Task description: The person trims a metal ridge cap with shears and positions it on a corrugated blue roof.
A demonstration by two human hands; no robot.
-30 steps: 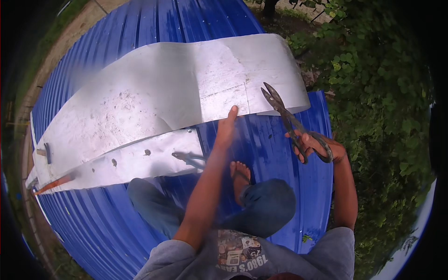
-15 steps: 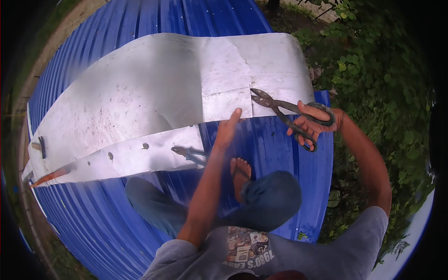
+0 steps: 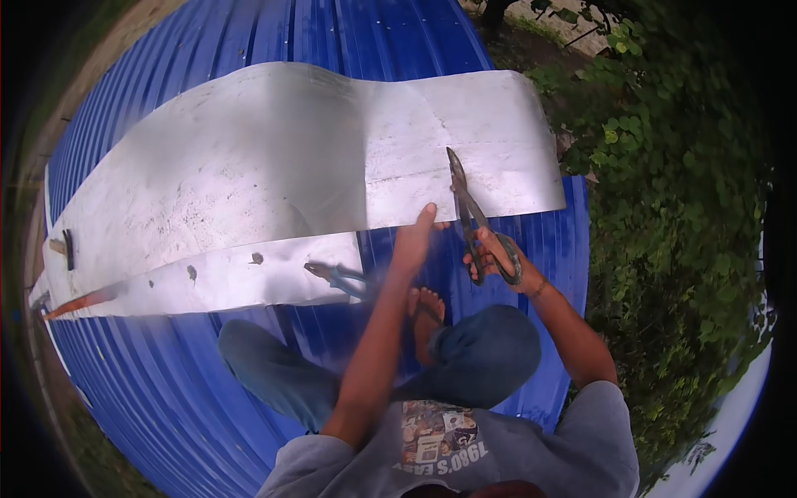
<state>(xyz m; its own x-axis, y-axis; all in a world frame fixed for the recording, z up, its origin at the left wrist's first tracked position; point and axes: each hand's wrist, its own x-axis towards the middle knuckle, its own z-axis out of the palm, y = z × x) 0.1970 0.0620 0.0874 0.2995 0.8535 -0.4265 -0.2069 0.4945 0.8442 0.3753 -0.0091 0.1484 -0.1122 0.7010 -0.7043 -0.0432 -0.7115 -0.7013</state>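
Note:
A large pale metal sheet (image 3: 199, 166) lies bowed across the blue roof. My left hand (image 3: 415, 236) pinches its near edge, thumb on top and fingers partly hidden beneath. In my right hand (image 3: 510, 264) are dark, worn tin snips (image 3: 466, 199), with my fingers through the handle loops. Their blades look nearly together and point away from me over the sheet's right part; whether metal is between them I cannot tell. Left of my left forearm, pliers with blue handles (image 3: 339, 280) rest on a lower pale metal strip (image 3: 224, 280).
I squat on the ribbed blue metal roof (image 3: 166, 365), one sandalled foot (image 3: 427, 311) below my left hand. A hammer-like tool (image 3: 66, 249) and an orange object (image 3: 79, 304) lie at the far left. Beyond the roof's right edge grow leafy plants (image 3: 664, 207).
My right hand has come left and nearer to me, swinging the snips from pointing left to pointing away. Their blades and handles have closed together. My left hand stays at the sheet's edge.

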